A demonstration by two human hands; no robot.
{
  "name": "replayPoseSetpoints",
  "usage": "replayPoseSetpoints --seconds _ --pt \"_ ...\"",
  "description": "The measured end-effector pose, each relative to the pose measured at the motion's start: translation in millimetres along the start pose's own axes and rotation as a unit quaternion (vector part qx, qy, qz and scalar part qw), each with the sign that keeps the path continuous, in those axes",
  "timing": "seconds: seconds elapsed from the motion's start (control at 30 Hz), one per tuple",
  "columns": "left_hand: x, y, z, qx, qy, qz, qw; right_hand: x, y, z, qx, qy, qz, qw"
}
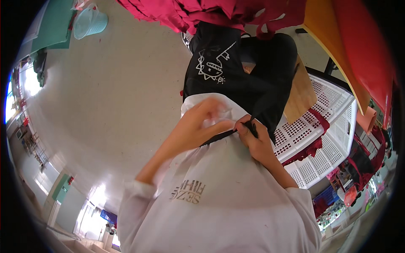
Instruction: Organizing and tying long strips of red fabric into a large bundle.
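Note:
A black apron-like cloth (213,63) with a white cartoon drawing lies over my lap, below the hem of my white shirt (236,181). At my waist, my right hand (256,137) pinches a black strap (254,127), whose other part runs up over the dark cloth. Close beside it is my left hand (200,124), its thumb stretched toward the right hand and its fingers curved apart from the thumb. Those fingers are smeared by motion, and nothing shows between them. A dark band passes across my waist, partly under the left hand.
Crimson fabric (181,10) is heaped ahead of my knees. To the right stand white perforated plastic baskets (333,109) with dark red cloth, a wooden board (301,95) and an orange-yellow table edge (327,38). A light blue bin (90,23) sits on the floor at far left.

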State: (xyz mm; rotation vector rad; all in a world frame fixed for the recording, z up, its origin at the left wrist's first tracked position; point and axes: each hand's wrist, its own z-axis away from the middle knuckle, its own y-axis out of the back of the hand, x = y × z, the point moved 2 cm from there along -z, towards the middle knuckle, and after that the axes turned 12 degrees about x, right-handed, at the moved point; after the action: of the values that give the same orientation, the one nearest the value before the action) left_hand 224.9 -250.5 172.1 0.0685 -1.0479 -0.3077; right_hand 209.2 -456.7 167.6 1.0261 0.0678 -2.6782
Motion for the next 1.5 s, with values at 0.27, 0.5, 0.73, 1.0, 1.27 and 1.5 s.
replayPoseSetpoints --seconds 0.27,0.5,0.73,1.0,1.27,1.5 --pt "-148 -23 159 0.097 0.26 0.081 0.957 5 -19 -13 0.008 -0.041 -0.054 0.998" --pt "-192 -67 158 0.169 0.238 0.17 0.941 7 -21 -16 0.007 -0.047 -0.03 0.998" --pt "-256 -97 184 0.214 0.156 0.332 0.905 10 -17 -7 -0.011 -0.081 -0.097 0.992" --pt "-230 -80 188 0.356 0.248 0.35 0.831 2 4 4 -0.014 -0.087 -0.063 0.994" --pt "-202 -62 168 0.349 0.249 0.465 0.774 -5 20 13 -0.069 -0.053 -0.101 0.991" --pt "-185 -88 149 0.438 0.365 0.328 0.753 -9 7 14 -0.07 -0.119 -0.113 0.984"
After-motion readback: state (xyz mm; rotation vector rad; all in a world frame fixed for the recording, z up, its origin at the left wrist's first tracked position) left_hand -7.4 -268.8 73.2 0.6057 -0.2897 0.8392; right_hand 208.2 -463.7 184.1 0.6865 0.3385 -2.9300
